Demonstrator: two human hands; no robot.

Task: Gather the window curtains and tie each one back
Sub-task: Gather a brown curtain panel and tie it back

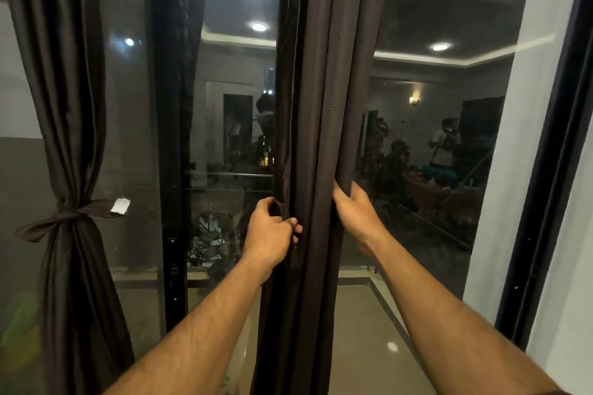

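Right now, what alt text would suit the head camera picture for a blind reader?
A person's left hand and right hand grip a gathered dark brown curtain from either side, before a night-dark window. To the left, a second curtain hangs already knotted with a tie-back.

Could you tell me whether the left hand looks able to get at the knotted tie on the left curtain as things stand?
Probably not yet: the left hand grips the middle curtain, and the knotted tie sits well off to its left.

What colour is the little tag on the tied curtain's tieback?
White, on the tag of the dark brown tieback, seen in the head view.
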